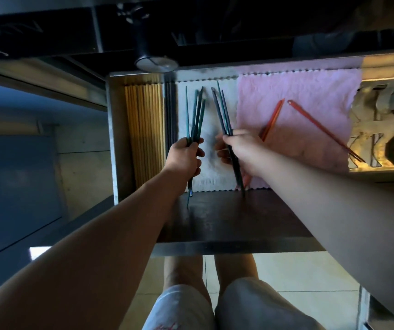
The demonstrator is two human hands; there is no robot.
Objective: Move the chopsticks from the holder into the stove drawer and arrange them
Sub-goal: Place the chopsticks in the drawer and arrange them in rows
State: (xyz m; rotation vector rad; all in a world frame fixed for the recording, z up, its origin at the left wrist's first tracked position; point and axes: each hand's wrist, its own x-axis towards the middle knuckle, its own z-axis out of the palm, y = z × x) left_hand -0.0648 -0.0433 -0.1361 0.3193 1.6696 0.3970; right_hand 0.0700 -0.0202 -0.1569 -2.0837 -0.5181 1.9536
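Observation:
The open metal stove drawer (112,139) is below me. My left hand (186,156) is shut on several green chopsticks (197,113), fanned out over a white cloth (212,170). Just to the right, my right hand (241,148) is shut on a bundle of dark blue-grey chopsticks (222,110), their tips pointing toward the drawer's back. Orange chopsticks (273,120) lie loose on a pink cloth (310,96), and one more orange chopstick (322,129) lies slanted toward the right edge. A row of tan wooden chopsticks (143,129) fills the drawer's left side, with dark chopsticks (170,115) next to them.
A round stove knob (155,63) hangs above the drawer's back edge. Shiny metal racks (386,129) sit at the drawer's right. The dark drawer front (238,220) is toward me, and my knees and tiled floor show beneath.

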